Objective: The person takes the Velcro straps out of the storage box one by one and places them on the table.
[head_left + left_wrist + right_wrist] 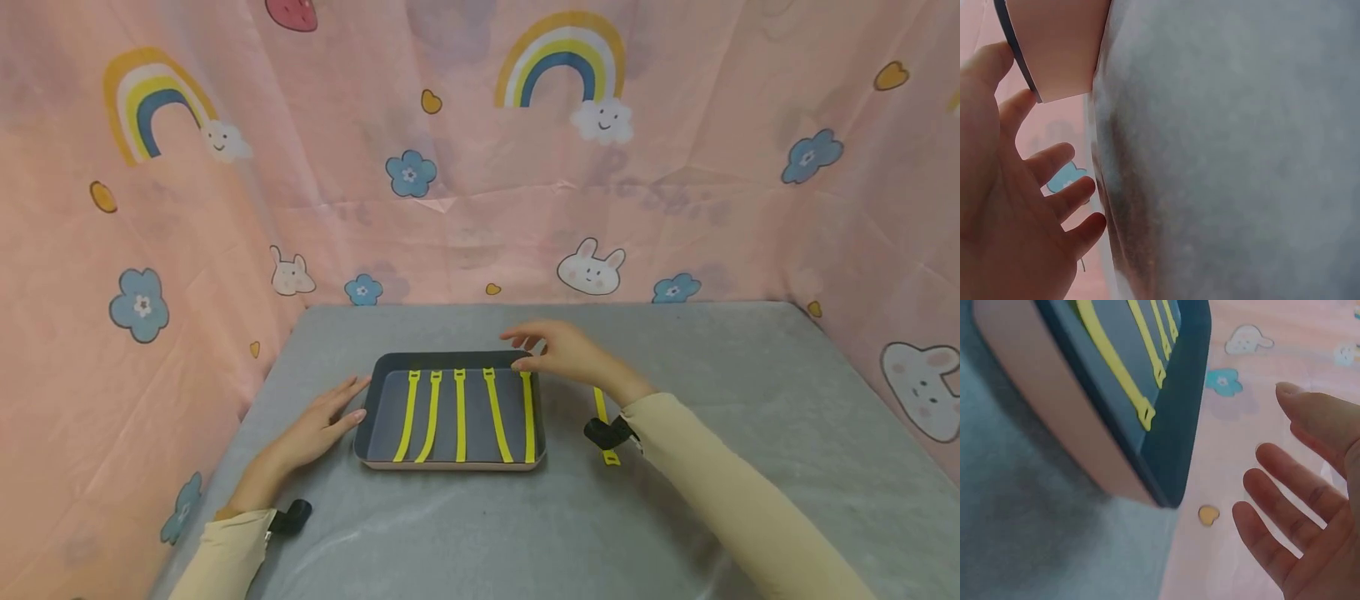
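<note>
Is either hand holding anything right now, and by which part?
Nothing is held. The left hand only touches the left edge of the dark-grey, pink-sided rectangular tray; the right hand, empty, hovers near its far right corner.

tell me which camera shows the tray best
The head view: it shows the tray nearly whole, with five yellow straps inside. The left wrist view catches only outer wall and rim; the right wrist view, a cropped end.

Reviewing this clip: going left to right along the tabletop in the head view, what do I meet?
Left hand → rectangular tray holding five slotted yellow straps → sixth yellow strap on the table. The right hand overlaps the tray, so it is left out.
</note>
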Demonstrator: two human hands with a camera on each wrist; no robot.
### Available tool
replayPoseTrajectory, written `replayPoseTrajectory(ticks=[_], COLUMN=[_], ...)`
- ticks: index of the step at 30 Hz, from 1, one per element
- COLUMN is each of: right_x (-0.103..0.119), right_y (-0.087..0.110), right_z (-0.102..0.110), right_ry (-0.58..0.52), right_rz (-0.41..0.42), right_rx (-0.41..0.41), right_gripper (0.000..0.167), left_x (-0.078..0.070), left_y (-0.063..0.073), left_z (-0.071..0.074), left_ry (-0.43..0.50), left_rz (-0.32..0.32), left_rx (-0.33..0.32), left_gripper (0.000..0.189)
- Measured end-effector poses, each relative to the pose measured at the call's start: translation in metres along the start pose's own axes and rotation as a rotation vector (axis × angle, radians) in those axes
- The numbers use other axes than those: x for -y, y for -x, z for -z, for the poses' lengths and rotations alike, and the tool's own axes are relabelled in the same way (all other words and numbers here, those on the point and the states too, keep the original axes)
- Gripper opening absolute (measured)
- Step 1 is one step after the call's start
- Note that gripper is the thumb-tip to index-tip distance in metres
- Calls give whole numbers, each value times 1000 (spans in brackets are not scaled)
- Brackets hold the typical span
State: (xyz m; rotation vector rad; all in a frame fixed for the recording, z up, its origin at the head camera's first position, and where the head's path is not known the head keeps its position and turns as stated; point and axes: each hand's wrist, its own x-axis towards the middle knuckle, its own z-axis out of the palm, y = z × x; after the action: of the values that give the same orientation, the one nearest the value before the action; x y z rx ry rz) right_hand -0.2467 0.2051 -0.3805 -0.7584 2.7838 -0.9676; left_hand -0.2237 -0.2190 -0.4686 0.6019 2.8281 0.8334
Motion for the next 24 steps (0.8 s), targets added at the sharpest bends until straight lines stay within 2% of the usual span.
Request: replayPoseTrajectory(ticks=[16, 24], right_x=[48, 68], right_y=[-61, -85], right_z=[-25, -39], right_ry=[117, 133], right_rz=[185, 236], right_rx=[158, 255], right_gripper=[38, 38], left_x=[-3, -2], left_y=[0, 0], left_z=[1, 2], left_ry=[-16, -5], left_rz=[7, 12], left_rx=[4, 8], left_gripper=[63, 62])
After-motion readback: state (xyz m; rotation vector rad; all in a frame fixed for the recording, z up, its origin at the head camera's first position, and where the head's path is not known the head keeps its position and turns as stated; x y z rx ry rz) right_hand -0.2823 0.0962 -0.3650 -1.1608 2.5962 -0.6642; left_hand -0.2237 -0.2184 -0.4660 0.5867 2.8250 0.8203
